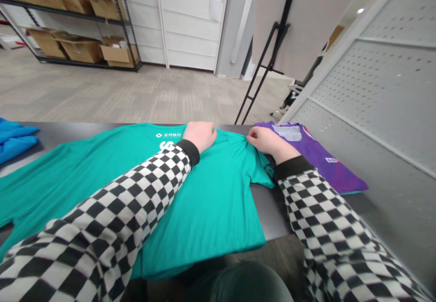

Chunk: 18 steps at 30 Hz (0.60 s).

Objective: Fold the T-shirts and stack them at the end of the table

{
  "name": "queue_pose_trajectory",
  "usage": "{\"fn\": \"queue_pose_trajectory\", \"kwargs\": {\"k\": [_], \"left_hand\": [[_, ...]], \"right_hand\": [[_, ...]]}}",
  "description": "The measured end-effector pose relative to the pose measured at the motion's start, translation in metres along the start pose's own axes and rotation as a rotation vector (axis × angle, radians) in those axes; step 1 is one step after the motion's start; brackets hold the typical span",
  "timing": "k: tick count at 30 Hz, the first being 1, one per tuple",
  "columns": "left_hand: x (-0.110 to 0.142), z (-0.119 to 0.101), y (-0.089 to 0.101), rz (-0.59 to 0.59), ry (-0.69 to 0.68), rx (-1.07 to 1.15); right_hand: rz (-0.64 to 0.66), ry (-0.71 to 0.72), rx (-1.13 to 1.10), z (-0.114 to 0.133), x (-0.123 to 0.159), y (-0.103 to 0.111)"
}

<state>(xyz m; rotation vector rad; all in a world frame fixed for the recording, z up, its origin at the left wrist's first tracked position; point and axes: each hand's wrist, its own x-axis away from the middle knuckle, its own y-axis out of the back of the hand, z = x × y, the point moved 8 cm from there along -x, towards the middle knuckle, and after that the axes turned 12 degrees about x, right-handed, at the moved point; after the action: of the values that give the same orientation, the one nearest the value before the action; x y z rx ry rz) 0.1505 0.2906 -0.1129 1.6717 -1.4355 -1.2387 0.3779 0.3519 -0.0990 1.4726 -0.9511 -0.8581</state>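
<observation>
Your right grip (264, 142) is pinched shut on the teal T-shirt (207, 215) near its collar; your left grip (200, 136) rests on it just beside, closure unclear. The shirt lies flat on the bench (270, 209), stretching leftward beneath your checkered left sleeve (136, 197).

We look out over a carpet-tiled floor (136, 93) toward black metal shelving (73, 20) stacked with cardboard boxes (80, 50), and a white panelled wall (190, 29) behind it. To our right, a beige board (306, 20) stands on a black metal easel (269, 66), beside a grey perforated panel (384, 93) that leans close to us.
</observation>
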Motion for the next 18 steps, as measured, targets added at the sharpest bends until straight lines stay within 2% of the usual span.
{"fn": "queue_pose_trajectory", "kwargs": {"k": [3, 5, 7, 9, 14, 18], "left_hand": [[0.009, -0.025, 0.0, 0.051, -0.152, -0.028], [0.017, -0.039, -0.008, 0.175, -0.246, 0.006], [0.025, -0.043, -0.022, 0.352, -0.252, 0.046], [0.031, -0.04, -0.034, 0.456, -0.198, 0.06], [0.034, -0.031, -0.047, 0.477, -0.156, 0.06], [0.03, -0.03, -0.045, 0.387, -0.177, 0.072]], "right_hand": [[-0.016, -0.018, 0.005, -0.003, -0.002, -0.002], [-0.022, -0.026, 0.006, -0.003, -0.003, -0.003], [-0.02, -0.023, 0.008, -0.003, -0.004, -0.004], [-0.008, -0.002, 0.006, -0.005, -0.005, -0.005], [0.07, -0.008, 0.005, -0.027, 0.003, 0.006], [0.139, -0.027, 0.008, -0.037, 0.02, 0.017]]}}
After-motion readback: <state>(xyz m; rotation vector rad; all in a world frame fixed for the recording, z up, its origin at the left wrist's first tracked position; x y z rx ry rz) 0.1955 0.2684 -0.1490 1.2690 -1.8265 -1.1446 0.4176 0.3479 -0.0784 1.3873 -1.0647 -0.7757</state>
